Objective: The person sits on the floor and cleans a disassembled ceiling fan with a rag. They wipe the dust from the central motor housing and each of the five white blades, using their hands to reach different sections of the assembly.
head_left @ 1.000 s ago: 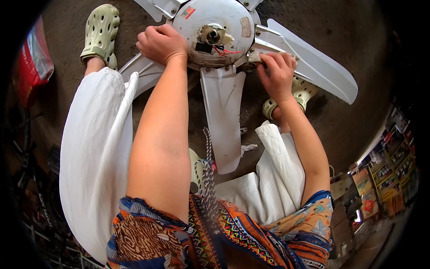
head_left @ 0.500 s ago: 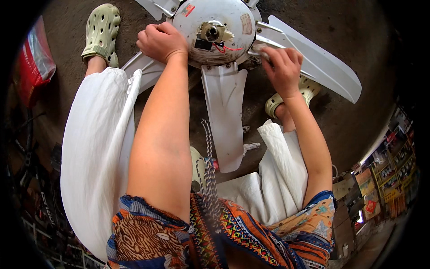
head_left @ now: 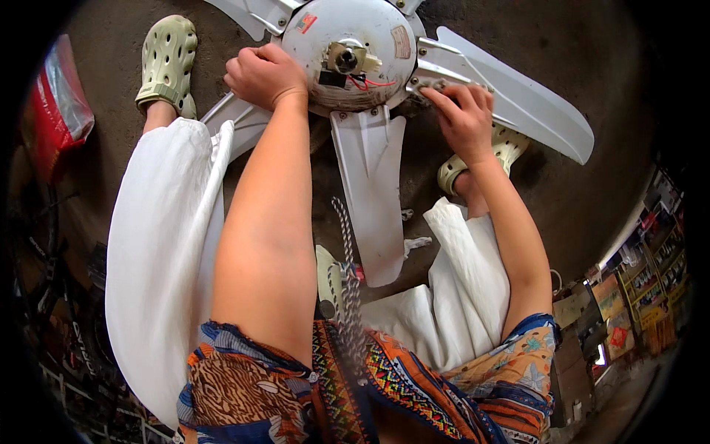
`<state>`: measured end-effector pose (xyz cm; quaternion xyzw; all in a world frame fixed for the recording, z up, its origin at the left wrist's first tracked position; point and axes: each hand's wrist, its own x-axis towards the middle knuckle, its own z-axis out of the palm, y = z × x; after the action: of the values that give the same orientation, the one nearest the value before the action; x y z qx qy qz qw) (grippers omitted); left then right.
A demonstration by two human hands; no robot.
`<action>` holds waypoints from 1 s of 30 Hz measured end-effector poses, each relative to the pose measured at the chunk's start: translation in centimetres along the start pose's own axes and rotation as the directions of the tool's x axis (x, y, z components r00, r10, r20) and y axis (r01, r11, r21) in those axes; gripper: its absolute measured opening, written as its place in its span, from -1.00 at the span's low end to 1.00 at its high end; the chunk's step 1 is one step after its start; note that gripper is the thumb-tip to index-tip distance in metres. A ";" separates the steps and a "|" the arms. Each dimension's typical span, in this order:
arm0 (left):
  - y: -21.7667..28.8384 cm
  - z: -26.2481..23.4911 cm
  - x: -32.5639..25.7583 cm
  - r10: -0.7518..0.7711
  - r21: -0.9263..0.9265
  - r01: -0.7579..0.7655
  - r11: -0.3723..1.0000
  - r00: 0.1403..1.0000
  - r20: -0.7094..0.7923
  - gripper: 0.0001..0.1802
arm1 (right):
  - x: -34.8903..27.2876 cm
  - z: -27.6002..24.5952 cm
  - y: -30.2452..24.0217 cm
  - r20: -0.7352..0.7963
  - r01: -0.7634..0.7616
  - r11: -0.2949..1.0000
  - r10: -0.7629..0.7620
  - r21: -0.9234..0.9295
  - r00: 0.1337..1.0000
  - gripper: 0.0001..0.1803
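- One white ceiling-fan blade [head_left: 525, 98] slants down-right from upper centre, root at the nearer right hand [head_left: 467, 124], narrowly curled, contents unclear
- Left hand [head_left: 268, 78] fisted beside motor housing [head_left: 366, 29], contents hidden

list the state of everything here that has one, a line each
fan housing: wired side toward the camera, smudged
central shaft: uncovered
red wire: exposed, curved
lower blade: screwed at the housing
right blade: screwed at the housing
left clog: worn
right clog: worn, partly hidden
braided cord: hanging, blurred low down
left grip: curled, contents hidden
right grip: bent, hold unclear
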<state>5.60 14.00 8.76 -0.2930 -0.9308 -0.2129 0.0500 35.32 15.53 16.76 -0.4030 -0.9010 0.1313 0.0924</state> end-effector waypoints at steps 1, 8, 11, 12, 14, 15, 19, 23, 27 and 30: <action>0.1 0.0 0.1 0.000 -0.003 0.000 1.000 1.000 0.001 -0.77 | -0.5 -0.1 0.5 -0.006 -0.003 1.000 0.003 -0.017 1.000 -0.51; -0.3 0.4 0.0 0.009 -0.007 -0.009 1.000 1.000 -0.002 -0.76 | 0.4 0.6 -0.9 0.042 0.019 0.999 -0.020 0.026 0.999 -0.48; -0.1 0.1 0.0 -0.016 -0.004 0.016 1.000 1.000 -0.001 -0.76 | 0.3 0.1 -0.1 0.046 0.045 0.999 -0.045 -0.012 0.998 -0.48; 0.1 0.0 0.0 -0.027 0.002 0.027 1.000 1.000 0.013 -0.76 | 0.0 0.2 0.3 0.029 0.048 0.999 -0.047 -0.025 0.998 -0.49; 0.4 0.0 -0.2 -0.033 -0.012 0.033 0.999 0.999 0.024 -0.75 | -0.4 0.2 0.1 0.005 0.027 0.999 -0.027 -0.026 1.000 -0.53; 0.5 0.0 -0.3 -0.014 -0.007 0.014 1.000 1.000 0.018 -0.75 | -0.3 0.4 -0.2 -0.006 0.026 1.000 -0.026 0.006 1.000 -0.54; 0.1 0.4 0.0 0.014 0.002 -0.014 1.000 1.000 -0.025 -0.76 | 0.9 0.9 -0.8 -0.025 0.053 0.998 -0.052 0.038 0.998 -0.54; 0.1 0.2 0.1 0.008 0.013 -0.008 1.000 1.000 -0.012 -0.77 | -0.2 -0.6 2.2 -0.050 0.011 1.000 -0.012 -0.003 0.999 -0.61; 0.3 -0.2 0.1 0.008 0.013 -0.008 1.000 1.000 0.003 -0.77 | -0.1 -1.1 2.6 -0.192 -0.116 0.983 0.143 0.145 0.971 -0.70; 0.7 -0.4 -0.1 0.015 0.017 -0.015 1.000 1.000 0.016 -0.78 | 2.7 -1.3 1.0 -0.230 -0.192 0.907 0.292 0.376 0.928 -0.79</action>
<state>6.07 14.25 9.35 -0.3012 -0.9307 -0.2023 0.0466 34.62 18.41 17.86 -0.5045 -0.7836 0.2399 0.2718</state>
